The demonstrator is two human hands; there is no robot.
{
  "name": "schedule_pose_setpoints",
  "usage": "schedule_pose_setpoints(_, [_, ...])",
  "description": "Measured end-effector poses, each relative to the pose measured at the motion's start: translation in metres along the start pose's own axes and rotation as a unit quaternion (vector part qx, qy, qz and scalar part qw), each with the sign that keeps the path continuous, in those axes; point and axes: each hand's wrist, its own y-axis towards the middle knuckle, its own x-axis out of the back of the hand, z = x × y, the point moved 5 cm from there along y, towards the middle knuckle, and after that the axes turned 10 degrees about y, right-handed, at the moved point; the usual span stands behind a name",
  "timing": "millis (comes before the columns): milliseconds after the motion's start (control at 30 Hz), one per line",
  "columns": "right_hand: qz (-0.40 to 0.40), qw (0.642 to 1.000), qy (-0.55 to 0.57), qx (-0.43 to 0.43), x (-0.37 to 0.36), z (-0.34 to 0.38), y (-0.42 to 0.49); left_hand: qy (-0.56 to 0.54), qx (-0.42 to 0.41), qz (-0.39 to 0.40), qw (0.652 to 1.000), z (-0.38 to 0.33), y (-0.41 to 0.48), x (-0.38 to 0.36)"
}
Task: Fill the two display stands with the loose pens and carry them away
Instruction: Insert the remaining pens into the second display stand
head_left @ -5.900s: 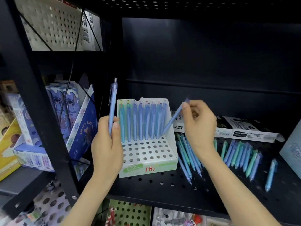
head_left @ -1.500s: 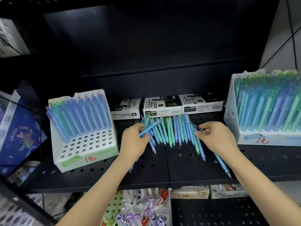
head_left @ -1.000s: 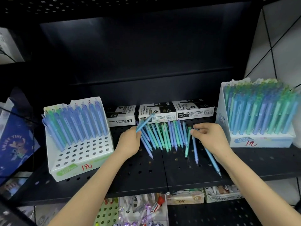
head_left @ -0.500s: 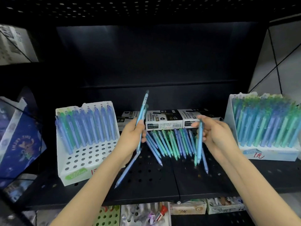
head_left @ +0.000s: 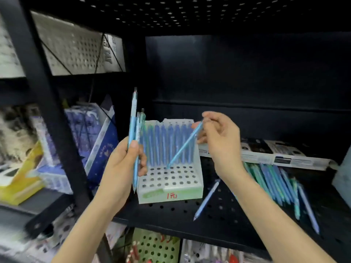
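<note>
The white display stand (head_left: 182, 182) stood left of centre on the black perforated shelf (head_left: 171, 211). Only its far rows held blue pens, and the near rows of holes were bare. The right hand (head_left: 218, 137) pinched a slanted blue pen (head_left: 183, 146) by its top, with the tip at a hole just in front of the filled rows. The left hand (head_left: 121, 164) gripped a small bundle of pens (head_left: 133, 126) upright just left of the stand. Many loose pens (head_left: 269, 181) lay to the right, and a single pen (head_left: 207, 199) lay nearer the stand. A pale shape (head_left: 343, 179) at the right edge may have been the second stand, but it was too cropped to tell. By my judgement this stand was well under half full, most of the filling was left to do, and no carrying had begun.
</note>
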Motion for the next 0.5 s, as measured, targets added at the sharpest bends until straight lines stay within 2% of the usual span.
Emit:
schedule_pose_setpoints(200, [0.066,0.985,-0.142,0.071,-0.061,-0.025,0.002,-0.003,0.026,-0.019,0.999,0.010,-0.001,0.021])
schedule_pose_setpoints(500, [0.075,0.975,-0.189,0.091,-0.075,-0.026,0.010,0.001,0.028,-0.025,0.999,0.017,0.008,0.027])
